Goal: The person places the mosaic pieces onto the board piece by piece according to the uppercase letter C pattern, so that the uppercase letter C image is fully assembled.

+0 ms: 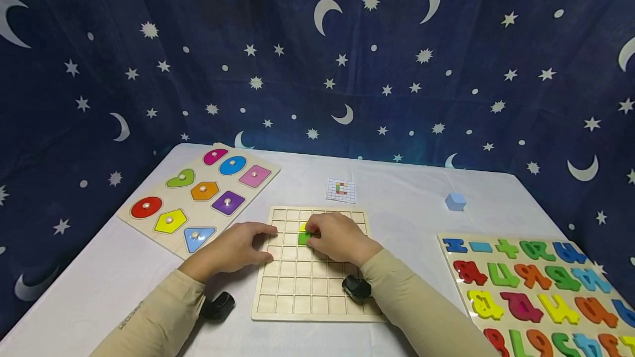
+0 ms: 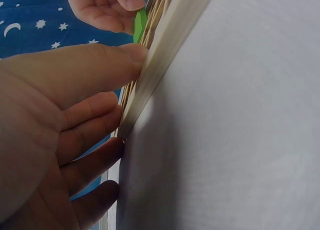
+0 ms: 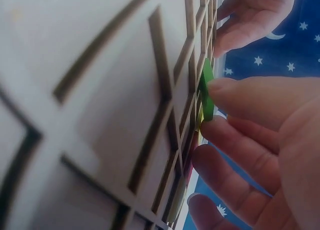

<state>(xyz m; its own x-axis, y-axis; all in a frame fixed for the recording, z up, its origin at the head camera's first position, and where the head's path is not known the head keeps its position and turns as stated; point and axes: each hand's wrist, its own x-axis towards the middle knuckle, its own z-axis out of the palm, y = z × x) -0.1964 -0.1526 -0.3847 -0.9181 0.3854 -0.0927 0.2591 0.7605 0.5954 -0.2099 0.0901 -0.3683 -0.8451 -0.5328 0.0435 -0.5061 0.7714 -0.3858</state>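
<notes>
A wooden grid board [image 1: 286, 304] lies on the white table in front of me. My right hand [image 1: 341, 236] is over its upper middle, pinching a green square tile [image 3: 207, 92] between thumb and fingertips; the tile stands tilted at the grid. Just beyond it is a yellow tile [image 1: 302, 226], partly covered by the fingers. Farther along, a sliver of red [image 3: 190, 160] shows in the right wrist view, mostly hidden. My left hand [image 1: 234, 249] touches the board's left edge with thumb and fingertips, its fingers spread and relaxed.
A small pattern card [image 1: 340, 190] lies behind the board. To the left is a knobbed shape puzzle [image 1: 195, 205]. A letter-and-number puzzle [image 1: 488, 285] sits at right, with a light blue block [image 1: 455, 201] behind it. A dark starry cloth [image 1: 297, 70] hangs behind the table.
</notes>
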